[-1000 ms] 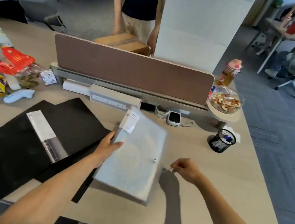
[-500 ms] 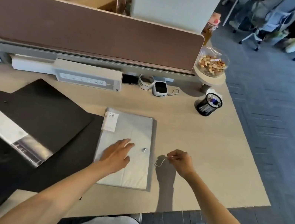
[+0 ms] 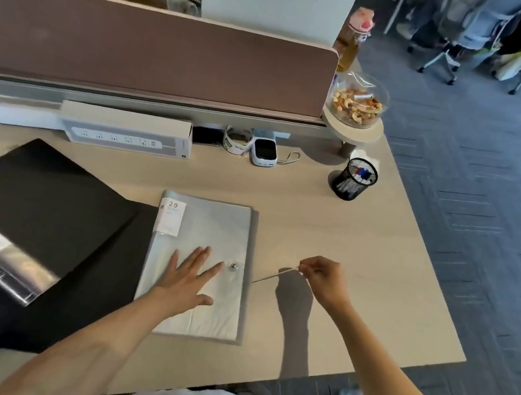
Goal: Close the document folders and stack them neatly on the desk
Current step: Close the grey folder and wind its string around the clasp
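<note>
A translucent grey folder (image 3: pixel 213 224) with a white label reading 20 lies closed and flat on the desk. My left hand (image 3: pixel 192 275) presses flat on its cover, fingers spread, just left of the metal button (image 3: pixel 233 266). My right hand (image 3: pixel 322 282) hovers to the right of the folder and pinches the end of its thin closure string (image 3: pixel 273 275), which stretches taut from the folder's right edge. A large black folder (image 3: pixel 42 216) lies open to the left, with a clear pocket and metal clip (image 3: pixel 12 269) showing. Its right flap runs under the grey folder's left edge.
A brown partition (image 3: pixel 139 46) closes off the back of the desk (image 3: pixel 375 285). Below it lie a white power strip box (image 3: pixel 125 131), a tape roll (image 3: pixel 236 139) and a small white device (image 3: pixel 263 153). A mesh pen cup (image 3: pixel 352 183) and a snack bowl (image 3: pixel 357 103) stand at back right.
The grey folder went from tilted in my left hand to lying flat on the desk. My left hand now presses on it, and my right hand has drawn the string taut rightward.
</note>
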`<state>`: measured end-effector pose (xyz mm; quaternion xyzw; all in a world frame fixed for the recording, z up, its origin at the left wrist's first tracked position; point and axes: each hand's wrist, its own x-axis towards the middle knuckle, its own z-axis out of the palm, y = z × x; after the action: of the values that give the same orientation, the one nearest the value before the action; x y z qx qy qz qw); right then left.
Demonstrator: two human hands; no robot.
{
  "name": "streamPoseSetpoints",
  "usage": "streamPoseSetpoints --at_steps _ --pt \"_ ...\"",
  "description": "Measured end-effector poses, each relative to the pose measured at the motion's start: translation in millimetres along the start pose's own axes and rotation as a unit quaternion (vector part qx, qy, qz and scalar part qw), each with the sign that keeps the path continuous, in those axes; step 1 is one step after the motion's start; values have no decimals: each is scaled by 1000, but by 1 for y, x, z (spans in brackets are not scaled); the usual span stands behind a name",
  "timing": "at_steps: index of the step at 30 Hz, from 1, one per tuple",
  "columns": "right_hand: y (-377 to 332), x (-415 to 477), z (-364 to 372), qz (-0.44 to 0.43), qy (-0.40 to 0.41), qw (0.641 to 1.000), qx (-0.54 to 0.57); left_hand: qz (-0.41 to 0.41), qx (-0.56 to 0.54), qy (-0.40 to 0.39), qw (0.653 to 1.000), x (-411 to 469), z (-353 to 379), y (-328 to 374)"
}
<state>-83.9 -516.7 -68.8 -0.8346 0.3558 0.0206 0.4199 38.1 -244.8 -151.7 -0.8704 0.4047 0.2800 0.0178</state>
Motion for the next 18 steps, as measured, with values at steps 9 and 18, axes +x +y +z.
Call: streamPoseSetpoints --at_steps 9,18 --pt "-15 33 -3 -7 -222 968 120 -125 -77 -16 989 -1 -11 39" --pt "-62 44 45 -48 -334 937 94 -110 -103 31 988 -16 1 7"
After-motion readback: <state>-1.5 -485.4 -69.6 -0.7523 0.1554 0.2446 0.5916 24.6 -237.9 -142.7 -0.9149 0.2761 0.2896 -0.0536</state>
